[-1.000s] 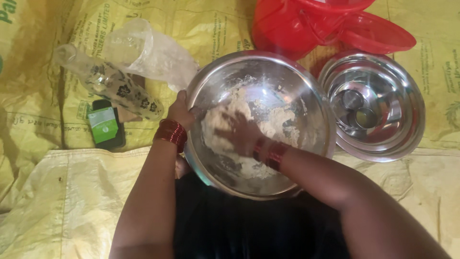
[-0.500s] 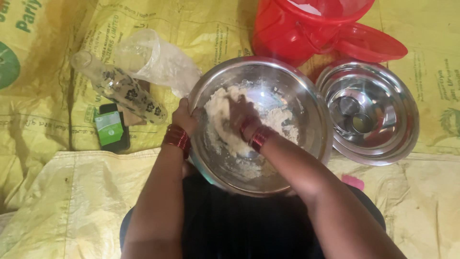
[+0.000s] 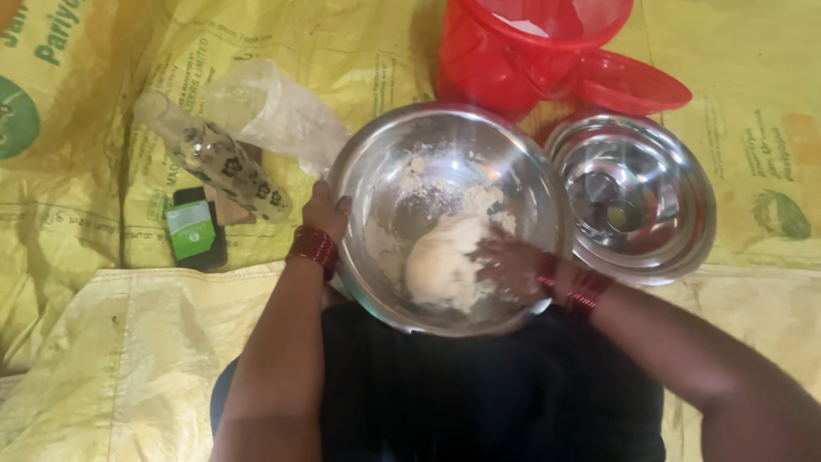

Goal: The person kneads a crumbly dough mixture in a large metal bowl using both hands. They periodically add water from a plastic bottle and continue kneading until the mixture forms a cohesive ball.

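Note:
A large steel bowl (image 3: 530, 184) rests on my lap with a pale lump of dough (image 3: 440, 261) and loose flour inside it. My left hand (image 3: 325, 210) grips the bowl's left rim, a stack of red bangles on the wrist. Blurred by motion, my right hand (image 3: 513, 265) is inside the bowl, pressed against the right side of the dough, red bangles also on that wrist. Flour sticks to the fingers.
A second steel bowl (image 3: 676, 248) with a small steel cup in it sits right of the first. A red bucket (image 3: 513, 51) and its red lid (image 3: 633, 81) stand behind. At left lie a clear patterned bottle (image 3: 214, 158), a crumpled plastic bag (image 3: 265, 111) and a phone with a green packet (image 3: 192, 231). Yellow sacks cover the floor.
My right hand has moved from the bowl's middle to its lower right side, and the dough has gathered into one lump. The left hand still holds the rim.

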